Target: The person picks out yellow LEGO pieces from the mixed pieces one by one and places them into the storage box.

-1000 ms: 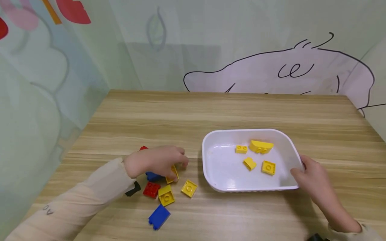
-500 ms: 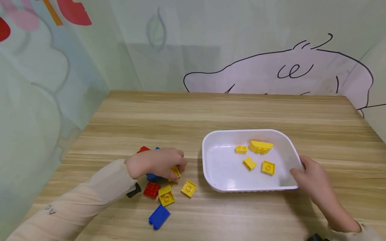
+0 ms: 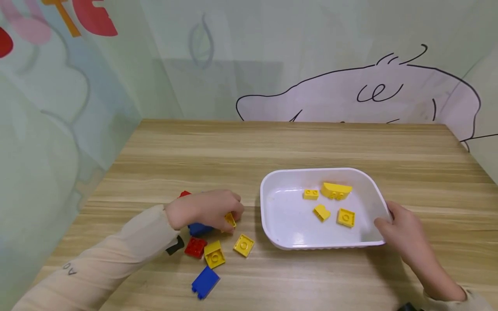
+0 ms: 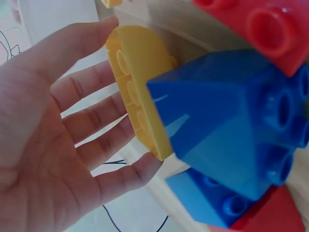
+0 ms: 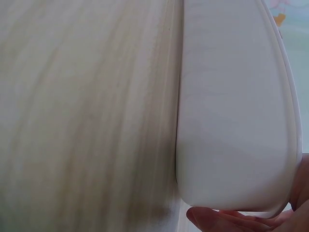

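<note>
My left hand [image 3: 212, 210] pinches a yellow curved building block [image 4: 140, 92] between thumb and fingers, its hollow underside towards the palm. In the head view the fingers cover most of that block. Right behind it in the left wrist view is a blue sloped block [image 4: 207, 116]. On the right, my right hand [image 3: 406, 229] grips the rim of a white plastic tray [image 3: 285, 240], thumb over the edge. Inside the tray lie several yellow blocks, among them a long curved one [image 3: 336, 191] and a square one [image 3: 346, 217].
In front of the left hand lie a red block [image 3: 196, 247], a yellow sloped block [image 3: 214, 255], a yellow square block [image 3: 244, 245] and a blue block [image 3: 205, 282]. Another red block [image 3: 184, 194] shows behind the hand. A wall with drawings borders the wooden table [image 3: 202, 151].
The left fingers have closed on the yellow curved block and tilted it up from its earlier position, shifting slightly right. The right hand and tray stay in place.
</note>
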Demonstrator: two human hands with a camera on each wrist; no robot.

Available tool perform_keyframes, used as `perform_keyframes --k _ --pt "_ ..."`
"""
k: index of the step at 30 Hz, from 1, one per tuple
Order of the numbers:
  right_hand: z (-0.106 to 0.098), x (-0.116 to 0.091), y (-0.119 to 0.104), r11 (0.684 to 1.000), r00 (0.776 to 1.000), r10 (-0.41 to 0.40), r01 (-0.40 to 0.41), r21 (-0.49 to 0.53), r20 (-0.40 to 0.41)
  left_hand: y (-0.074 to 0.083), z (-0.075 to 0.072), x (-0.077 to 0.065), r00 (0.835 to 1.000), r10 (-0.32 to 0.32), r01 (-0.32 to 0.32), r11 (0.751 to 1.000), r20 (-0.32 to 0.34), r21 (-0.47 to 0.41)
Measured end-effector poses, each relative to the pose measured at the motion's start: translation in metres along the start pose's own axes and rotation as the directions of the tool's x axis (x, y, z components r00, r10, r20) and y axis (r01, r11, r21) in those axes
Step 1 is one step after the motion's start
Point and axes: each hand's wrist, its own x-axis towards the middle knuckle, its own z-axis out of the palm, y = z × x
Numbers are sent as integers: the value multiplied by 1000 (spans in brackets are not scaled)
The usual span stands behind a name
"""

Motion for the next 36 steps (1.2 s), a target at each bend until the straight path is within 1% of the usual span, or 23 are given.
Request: perform_keyframes --k 6,8,11,14,20,26,29,31,34,36 --pt "0 -1 0 1000 1000 1 -1 0 2 2 -7 -2 994 81 -79 996 -67 28" --pt "0 -1 0 1000 1000 -1 1 3 3 4 -10 -3 991 102 -98 994 -92 42" --pt "0 -1 0 1000 1000 -8 8 7 -2 7 -14 -3 987 121 -114 991 -110 64" --pt "-1 -1 0 1000 1000 -20 20 5 -13 10 -18 -3 986 128 -119 989 -110 85" --pt "0 0 1 1000 1000 -20 20 8 -7 17 -26 -3 983 132 -118 986 -125 117" --pt "0 0 0 1000 1000 -15 16 10 -11 26 -38 -2 980 139 -121 984 -144 131" --pt "1 -1 1 1000 1000 -14 14 15 -13 31 -45 0 979 152 -132 981 -136 145" --pt "1 -1 2 1000 1000 -15 15 16 -20 34 -48 3 977 171 -150 975 -124 166" --pt "1 -1 1 1000 1000 -17 17 17 -26 39 -54 8 977 189 -167 966 -94 198" --pt "1 0 1 1000 999 -20 21 14 -28 43 -58 11 980 187 -167 960 -72 224"
